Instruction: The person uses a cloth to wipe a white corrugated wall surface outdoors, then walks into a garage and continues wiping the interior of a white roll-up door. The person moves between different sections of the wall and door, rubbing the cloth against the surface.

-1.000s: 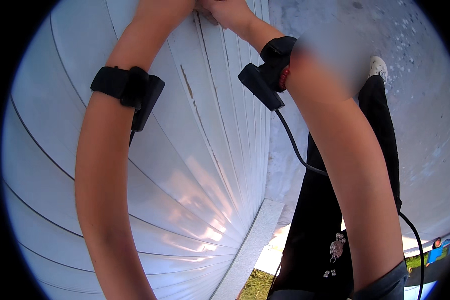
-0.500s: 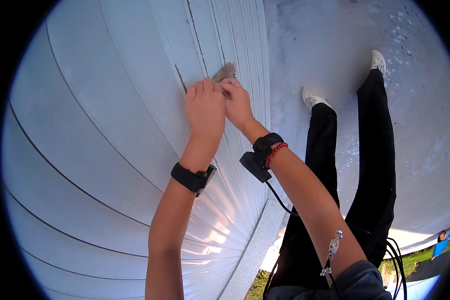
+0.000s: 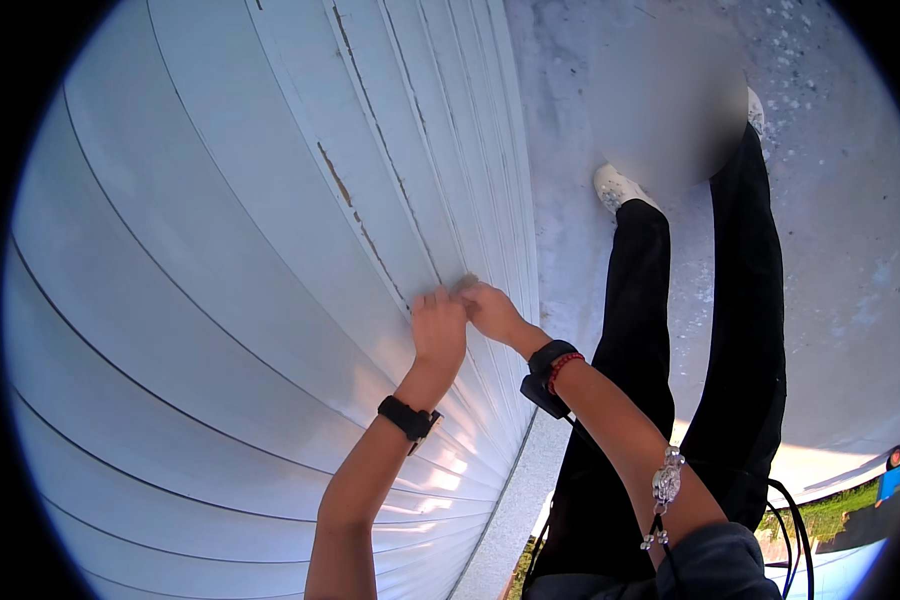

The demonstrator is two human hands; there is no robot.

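A small grey-brown cloth [image 3: 469, 281] is bunched against the white slatted panel [image 3: 270, 330]. My right hand [image 3: 494, 312] pinches it, with fingers closed and only a tuft showing above them. Beside it, my left hand [image 3: 438, 328] presses against the slats, its fingers bent and drawn together at the cloth's left edge. Its thumb and whatever part of the cloth lies under it are hidden. Dark broken lines of dirt [image 3: 342, 185] run along the grooves beyond my hands.
To the right lies a grey floor [image 3: 840, 250], with my black-trousered legs [image 3: 745, 300] and white shoes [image 3: 620, 188] over it. A pale stone ledge [image 3: 510, 510] borders the panel. Black cables [image 3: 800, 520] hang near my right arm. A person in blue [image 3: 891, 480] appears far right.
Both hands have moved down the panel toward me with the cloth, and slightly to the right. More of the dirty grooves beyond them now shows.
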